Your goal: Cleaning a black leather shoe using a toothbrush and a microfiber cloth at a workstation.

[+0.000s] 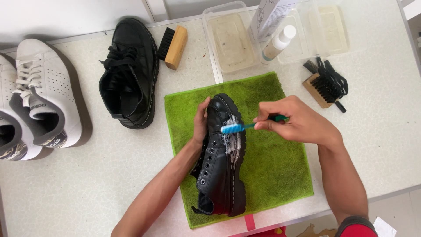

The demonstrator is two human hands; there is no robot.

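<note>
Foam marks the spot: the black boot [221, 158] lies on its side on the green towel [272, 175], centre of the surface [372, 145]. The right hand [298, 120] pinches a toothbrush [239, 127], its blue head on the lathered welt. The left hand [201, 120] clasps the toe from 9 o'clock. Short strokes along the stitching with firm bracing would likely serve best. Left fingertips hide behind the boot; the white sneakers [39, 96] at 9 o'clock are cut off.

Black unlaced shoe [219, 171] on its side, foamy sole edge, blue-headed toothbrush [237, 127] touching the foam
</note>
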